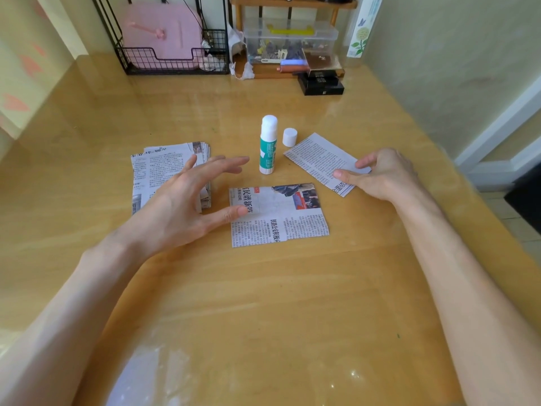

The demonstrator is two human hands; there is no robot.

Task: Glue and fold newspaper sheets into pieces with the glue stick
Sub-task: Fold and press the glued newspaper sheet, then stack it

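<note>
Head view: glue stick (268,148) is stood upright, uncapped, between the hands, just beyond the spread, empty left hand (181,200), which is judged nearer. Folded piece (319,159) is pinched by right hand (380,174). Sheet (281,221) is laid flat between them, long axis left-right.

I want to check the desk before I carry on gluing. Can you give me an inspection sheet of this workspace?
Surface: wooden table, glossy, with glare spots.
Job's things: glue stick upright, uncapped; cap beside it; newspaper stack left; flat sheet centre; small piece right.
Clutter: black boxes at the far edge.
Grips: left grip open above the stack; right grip fingertips on the small piece, hold unclear.
Cables: nothing seen on the table.
Surroundings: wire basket with pink box; shelf holding a clear tub; wall right.
</note>
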